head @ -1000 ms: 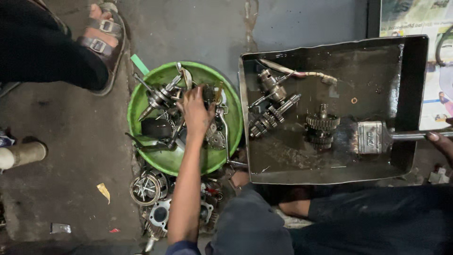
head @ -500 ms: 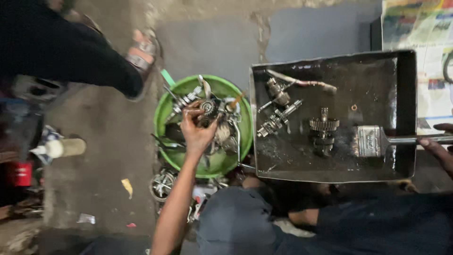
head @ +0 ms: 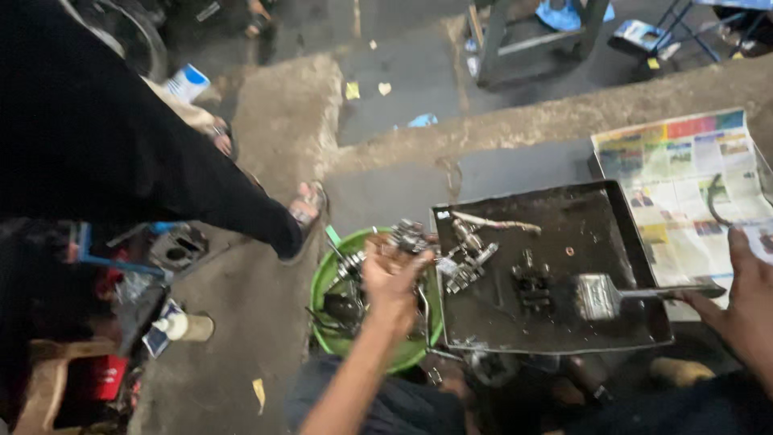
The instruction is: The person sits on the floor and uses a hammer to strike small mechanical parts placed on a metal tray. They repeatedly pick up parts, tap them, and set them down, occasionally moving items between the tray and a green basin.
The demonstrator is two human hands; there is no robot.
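Left hand [head: 392, 274] lifts a greasy metal part [head: 411, 236] above the green basin [head: 322, 278], between basin and tray [head: 620, 213].
Fingers closed around the part. Right hand [head: 745, 302] grips the brush [head: 600, 296] handle, bristles resting in the tray. Seemingly mid-cleaning; next likely needs the part set down for brushing.

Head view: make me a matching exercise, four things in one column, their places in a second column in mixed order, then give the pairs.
Things
1. left hand
2. right hand
3. gear cluster
4. newspaper

Places
A. spread flat to the right of the metal tray
B. lying in the oily tray, left of the brush head
C. over the green basin, closed on a greasy metal part
D. at the end of the brush handle, by the tray's right edge

Pairs: 1-C, 2-D, 3-B, 4-A
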